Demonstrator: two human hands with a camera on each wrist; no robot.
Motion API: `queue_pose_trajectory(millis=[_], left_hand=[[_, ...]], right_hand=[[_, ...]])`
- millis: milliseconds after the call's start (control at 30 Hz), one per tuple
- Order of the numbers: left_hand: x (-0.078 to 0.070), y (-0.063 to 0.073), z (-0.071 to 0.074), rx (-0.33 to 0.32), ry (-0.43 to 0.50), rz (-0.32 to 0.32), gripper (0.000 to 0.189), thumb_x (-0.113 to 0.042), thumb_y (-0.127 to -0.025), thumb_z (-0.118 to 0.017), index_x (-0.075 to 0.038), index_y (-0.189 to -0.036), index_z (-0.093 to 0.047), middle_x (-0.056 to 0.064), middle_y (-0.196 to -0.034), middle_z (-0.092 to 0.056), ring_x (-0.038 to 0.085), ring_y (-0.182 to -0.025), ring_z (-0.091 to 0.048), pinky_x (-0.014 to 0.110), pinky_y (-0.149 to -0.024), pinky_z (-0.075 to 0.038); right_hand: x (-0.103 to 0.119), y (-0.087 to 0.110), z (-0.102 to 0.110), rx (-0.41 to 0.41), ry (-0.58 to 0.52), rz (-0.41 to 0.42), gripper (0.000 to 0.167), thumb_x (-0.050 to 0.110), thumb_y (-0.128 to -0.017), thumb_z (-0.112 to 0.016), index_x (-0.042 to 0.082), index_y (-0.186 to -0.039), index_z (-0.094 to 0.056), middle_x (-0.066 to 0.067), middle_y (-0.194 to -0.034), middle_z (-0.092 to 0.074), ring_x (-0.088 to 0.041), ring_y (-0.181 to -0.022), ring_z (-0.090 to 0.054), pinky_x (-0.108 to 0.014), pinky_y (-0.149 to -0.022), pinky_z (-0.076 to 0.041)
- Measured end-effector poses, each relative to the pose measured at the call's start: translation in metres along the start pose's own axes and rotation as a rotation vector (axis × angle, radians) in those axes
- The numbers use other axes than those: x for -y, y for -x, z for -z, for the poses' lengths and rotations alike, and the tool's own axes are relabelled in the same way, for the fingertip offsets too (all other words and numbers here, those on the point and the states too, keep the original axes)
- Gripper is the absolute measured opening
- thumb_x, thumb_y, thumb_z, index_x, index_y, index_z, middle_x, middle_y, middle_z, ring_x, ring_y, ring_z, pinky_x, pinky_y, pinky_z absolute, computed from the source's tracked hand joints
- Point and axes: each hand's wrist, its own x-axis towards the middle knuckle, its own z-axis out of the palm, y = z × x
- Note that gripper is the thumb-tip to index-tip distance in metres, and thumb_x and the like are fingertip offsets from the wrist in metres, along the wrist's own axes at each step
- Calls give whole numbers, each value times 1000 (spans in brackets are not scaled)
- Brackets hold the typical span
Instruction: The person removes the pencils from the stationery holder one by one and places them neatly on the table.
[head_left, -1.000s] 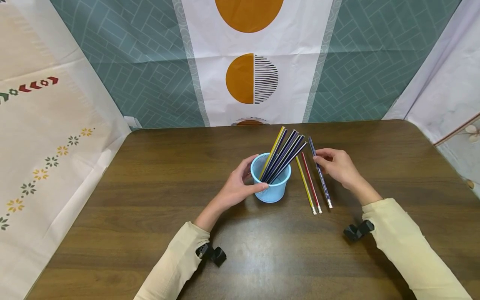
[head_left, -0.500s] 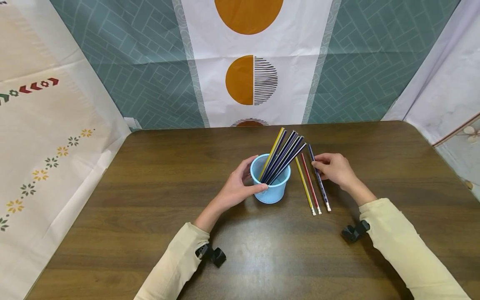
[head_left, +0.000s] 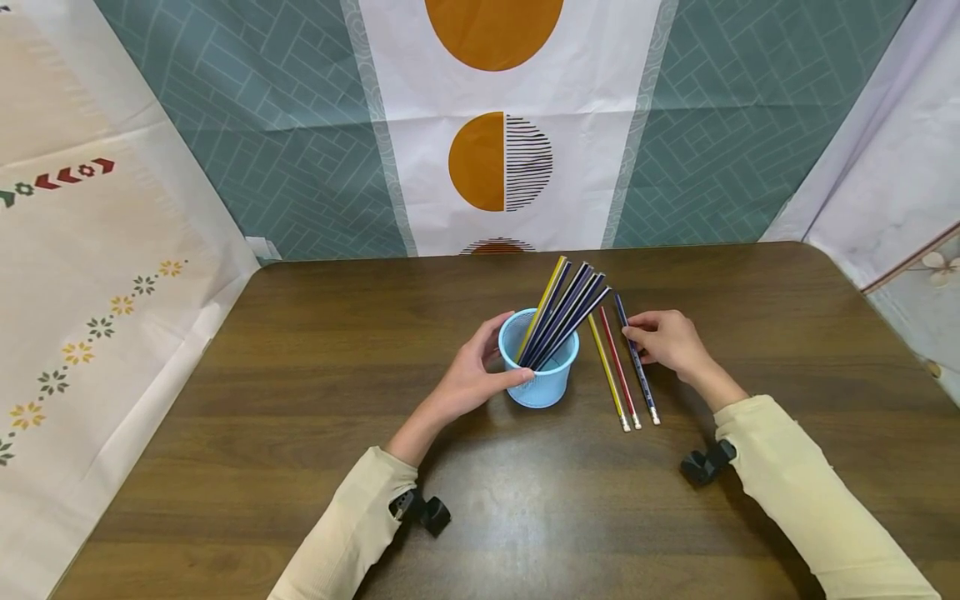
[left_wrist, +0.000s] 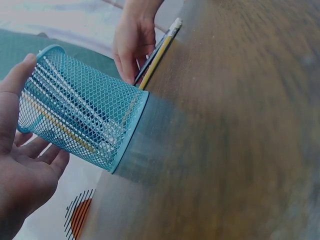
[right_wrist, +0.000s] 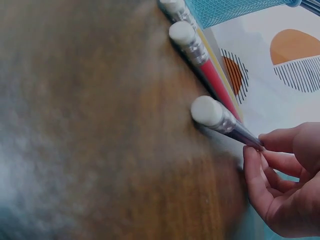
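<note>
A light blue mesh pencil cup (head_left: 542, 390) stands upright on the table, holding several dark blue pencils (head_left: 570, 317) and a yellow one that lean right. My left hand (head_left: 474, 373) holds the cup from its left side, thumb at the front and fingers behind. To the right of the cup, my right hand (head_left: 672, 343) pinches a dark blue pencil (head_left: 642, 382) between thumb and fingertips; its white eraser (right_wrist: 207, 111) points toward me. Beside it lie a red pencil (head_left: 619, 368) and a yellow pencil (head_left: 608, 373), roughly parallel, erasers also toward me.
The brown wooden table (head_left: 315, 367) extends on both sides of the cup and in front. A patterned cloth (head_left: 502, 167) hangs behind its far edge. Pale cloths flank it left and right. Black wrist cameras (head_left: 420, 510) are worn on both wrists.
My right hand has moved slightly toward me and left, bringing the dark blue pencil down closer in line with the red and yellow ones. The left hand and cup have stayed put.
</note>
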Motion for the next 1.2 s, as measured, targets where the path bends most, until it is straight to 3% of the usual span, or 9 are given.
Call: queue_pose_trajectory(millis=[300,667,733,967,1200], left_hand=[[0,1,1,-11,-24,-15,78,-3,-81,-77,-5,-146,-35,12,-139,-50,22,-126,-47,39,-105,-38],[-1,1,1,-5,-27,12,79,-1,-81,-76,-4,-148,-33,15,-141,-48,25,-128,-45,40,-106,-36],[-4,1,1,-1,-24,20,79,0,-82,-74,-2,-148,-32,18,-142,-46,28,-129,-44,42,-107,-36],[-33,8,-1,19,-3,16,75,4,-82,-72,7,-145,-32,24,-139,-47,34,-129,-44,42,-106,-37],[-34,9,0,11,-4,14,74,5,-81,-72,6,-145,-32,24,-139,-47,33,-129,-44,42,-106,-36]], right_hand=[[-1,-1,-2,14,34,-13,31,7,-96,-57,-15,-117,-59,-19,-94,-62,-17,-74,-58,-28,-61,-57],[0,0,-4,6,41,-28,31,7,-96,-57,-14,-117,-59,-19,-93,-62,-17,-74,-58,-27,-59,-57],[0,0,-5,5,39,-29,31,7,-95,-58,-15,-117,-59,-20,-93,-62,-17,-74,-58,-27,-59,-56],[1,1,-5,-6,36,-42,31,8,-94,-59,-14,-115,-60,-21,-96,-62,-17,-74,-58,-27,-59,-56],[2,1,-6,-5,37,-34,29,9,-95,-59,-13,-115,-61,-21,-96,-63,-17,-74,-58,-26,-59,-56]])
